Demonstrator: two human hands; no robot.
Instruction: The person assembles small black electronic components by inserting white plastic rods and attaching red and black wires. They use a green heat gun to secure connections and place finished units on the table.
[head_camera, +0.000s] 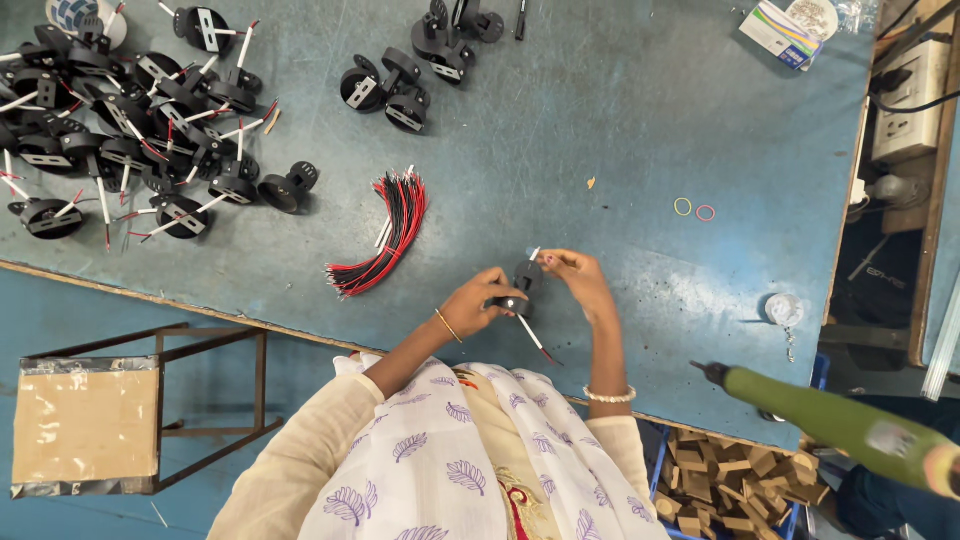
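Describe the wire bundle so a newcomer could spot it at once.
On the blue-green table, look just left of centre, up and left of the left hand. The wire bundle lies there in a curve, red and black. Unlike the wires in the parts pile at far left, it is loose, joined to no black part.

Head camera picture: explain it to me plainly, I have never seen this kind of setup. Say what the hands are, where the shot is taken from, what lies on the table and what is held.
There is no machine here: a person works with bare hands, and the camera sits on the person's head, looking straight down. The left hand and right hand together hold a small black part with a thin wire hanging from it. On the blue-green table lie a bundle of red and black wires, a big pile of similar black parts already wired, a few more black parts without wires, and two small rubber bands. A green tool juts in at lower right.
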